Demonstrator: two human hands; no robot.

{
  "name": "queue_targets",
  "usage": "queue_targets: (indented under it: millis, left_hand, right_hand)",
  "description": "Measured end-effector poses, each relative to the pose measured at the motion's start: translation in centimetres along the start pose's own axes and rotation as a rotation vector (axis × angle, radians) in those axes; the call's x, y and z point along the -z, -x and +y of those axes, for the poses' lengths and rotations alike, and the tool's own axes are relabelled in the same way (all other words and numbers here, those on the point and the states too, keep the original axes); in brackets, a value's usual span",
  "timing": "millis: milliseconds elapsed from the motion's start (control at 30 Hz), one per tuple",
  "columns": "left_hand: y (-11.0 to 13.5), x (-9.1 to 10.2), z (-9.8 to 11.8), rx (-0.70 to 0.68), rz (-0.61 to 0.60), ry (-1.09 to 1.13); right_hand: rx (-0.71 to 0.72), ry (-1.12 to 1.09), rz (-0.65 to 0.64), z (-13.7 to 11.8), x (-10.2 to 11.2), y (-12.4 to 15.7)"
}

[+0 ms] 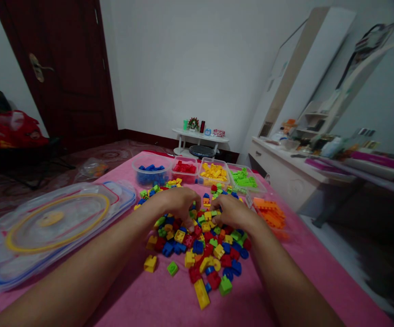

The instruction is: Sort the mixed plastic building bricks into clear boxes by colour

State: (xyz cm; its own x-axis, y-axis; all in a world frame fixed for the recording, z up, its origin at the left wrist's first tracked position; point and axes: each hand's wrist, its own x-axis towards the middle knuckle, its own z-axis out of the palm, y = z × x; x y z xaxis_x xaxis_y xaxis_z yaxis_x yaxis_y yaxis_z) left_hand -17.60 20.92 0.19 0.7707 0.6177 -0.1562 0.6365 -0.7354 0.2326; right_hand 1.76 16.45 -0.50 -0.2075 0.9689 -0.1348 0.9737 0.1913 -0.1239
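Observation:
A mixed pile of building bricks (199, 247) in red, yellow, blue, green and orange lies on the pink cloth. My left hand (179, 203) reaches into its upper left part with fingers curled and thumb pointing down; what lies between them is hidden or too small to name. Opposite it, my right hand (230, 211) bends over the upper right part, its fingers and thumb closed in among the bricks, with any brick in them not clear. A small orange and blue stack (206, 200) stands between the hands. Nearer me lies a long yellow brick (201, 294).
Beyond the pile stand clear tubs of blue bricks (151, 175), red bricks (185, 168), yellow bricks (214, 173) and green bricks (243, 178). At right is a tub of orange bricks (270, 213). Stacked clear lids (57, 222) lie left. A white dresser (285, 177) stands beyond the right edge.

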Motion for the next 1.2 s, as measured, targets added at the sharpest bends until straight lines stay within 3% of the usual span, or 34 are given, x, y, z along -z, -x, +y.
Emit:
queue_targets:
  millis: [133,367,567,833,1000,1200]
  left_hand:
    - [0.0,-0.2,0.7,0.009,-0.006,-0.067]
    - [-0.6,-1.1,-0.1,-0.008,0.068,0.038]
    - [-1.2,-1.5,-0.8,-0.027,0.095,0.105]
    - [-1.8,-2.1,-1.4,-0.046,0.091,0.383]
    - [-0.9,-0.6,-1.1,-0.013,0.169,0.231]
    - [1.1,1.0,0.2,-0.052,0.032,0.14]
  right_hand:
    - [0.011,-0.032,-0.002,-0.1,-0.1,-0.2]
    - [0.174,-0.111,0.1,0.1,-0.7,-0.3]
    - [0.153,-0.115,0.092,0.3,-0.8,-0.5]
    - [0.116,-0.049,0.121,-0.1,-0.7,-0.5]
    - [0.104,-0.059,0.124,-0.2,-0.1,-0.3]
    - [0.114,-0.078,0.167,0.1,1.3,0.5]
